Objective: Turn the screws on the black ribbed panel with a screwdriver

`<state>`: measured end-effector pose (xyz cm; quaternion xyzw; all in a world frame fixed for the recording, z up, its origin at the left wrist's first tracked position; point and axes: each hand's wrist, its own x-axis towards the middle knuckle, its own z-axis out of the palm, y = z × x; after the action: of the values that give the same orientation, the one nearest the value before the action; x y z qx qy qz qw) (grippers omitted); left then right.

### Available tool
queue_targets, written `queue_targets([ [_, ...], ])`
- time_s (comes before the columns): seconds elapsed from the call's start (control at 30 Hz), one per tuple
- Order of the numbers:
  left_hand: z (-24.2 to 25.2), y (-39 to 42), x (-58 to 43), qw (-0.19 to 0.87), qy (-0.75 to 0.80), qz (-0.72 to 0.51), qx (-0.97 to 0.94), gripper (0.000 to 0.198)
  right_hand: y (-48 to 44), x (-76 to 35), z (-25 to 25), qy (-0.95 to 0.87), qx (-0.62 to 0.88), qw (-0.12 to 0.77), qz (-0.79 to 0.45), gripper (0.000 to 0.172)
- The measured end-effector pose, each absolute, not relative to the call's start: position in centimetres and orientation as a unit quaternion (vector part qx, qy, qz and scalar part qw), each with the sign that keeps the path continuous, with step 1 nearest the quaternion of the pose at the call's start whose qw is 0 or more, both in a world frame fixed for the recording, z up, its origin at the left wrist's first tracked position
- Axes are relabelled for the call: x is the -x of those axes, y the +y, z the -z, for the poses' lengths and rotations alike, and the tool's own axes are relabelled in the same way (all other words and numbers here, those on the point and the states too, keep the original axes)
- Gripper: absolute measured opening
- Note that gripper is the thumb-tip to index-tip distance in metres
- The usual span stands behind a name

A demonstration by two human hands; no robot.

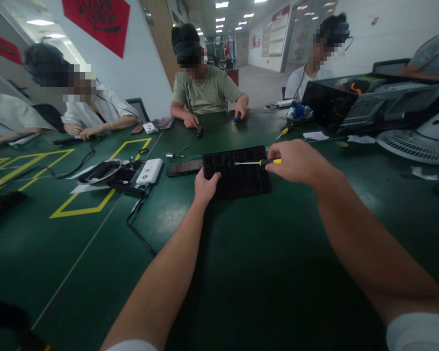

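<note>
In the head view, the black slatted panel [237, 180] is lying flat on the green table [259, 273], straight ahead of the person and within easy reach of both arms. The left hand [205, 187] is clamping its near left corner, fingers curled over the edge, which seems to be pinning the panel so it cannot slide. The right hand [296, 161] is closing around the yellow-and-black handle of a screwdriver [258, 162], holding it nearly level, with the thin shaft stretching leftward over the panel's far edge; whether the tip is touching the surface is not clear. A white box-shaped device [149, 170] and a tangle of dark cable are sitting well to the left, out of the hands' way. To the right, an open black machine case [369, 102] and a white fan [420, 141] are standing apart from the panel. Across the table, a person in a green shirt [205, 90] is handling small items of their own.
</note>
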<state>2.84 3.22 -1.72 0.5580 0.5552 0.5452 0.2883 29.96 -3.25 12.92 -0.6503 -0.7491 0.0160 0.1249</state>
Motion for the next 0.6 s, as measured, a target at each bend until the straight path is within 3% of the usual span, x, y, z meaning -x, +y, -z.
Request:
queue_targets([
  [0.17, 1.81, 3.18, -2.9, 0.289, 0.557, -0.546, -0.555, 0.028, -3.26, -30.0, -12.8, -0.75, 0.648, 0.132, 0.004, 0.021],
  [0.6, 1.94, 3.17, -3.01, 0.294, 0.562, -0.543, -0.55, 0.025, -3.49, -29.74, -13.18, -0.747, 0.658, 0.095, -0.005, 0.039],
])
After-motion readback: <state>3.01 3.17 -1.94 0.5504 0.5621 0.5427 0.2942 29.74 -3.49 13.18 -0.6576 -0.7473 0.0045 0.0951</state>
